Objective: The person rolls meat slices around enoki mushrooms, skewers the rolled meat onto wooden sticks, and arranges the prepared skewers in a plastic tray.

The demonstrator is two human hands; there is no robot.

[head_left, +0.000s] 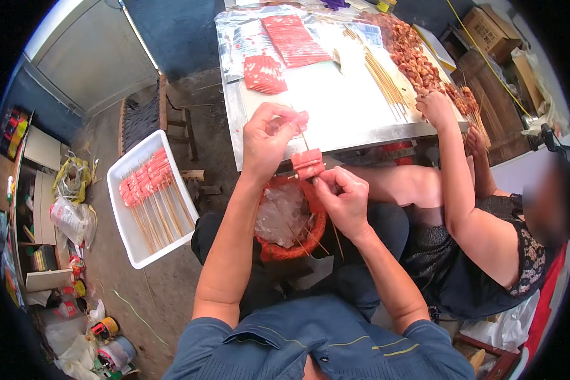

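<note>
My left hand [269, 136] is closed in a pinch on a thin pink meat slice [300, 119] at the upper tip of a wooden skewer. Folded slices of pink meat [308, 164] are threaded on the skewers just below it. My right hand [343, 197] pinches the skewers right under that meat, with their lower ends pointing down. Beneath my hands is an orange-rimmed bucket [274, 252] lined with clear plastic. Sliced meat [264, 74] and a larger sliced slab [292, 40] lie on the table.
A white tray [136, 252] of finished skewers stands on the floor at left. The metal-edged table [361, 140] holds bare skewers [383, 79] and marinated meat chunks [406, 50]. A co-worker [449, 190] sits at right, hands at the chunks. Cluttered shelves [41, 190] line the left.
</note>
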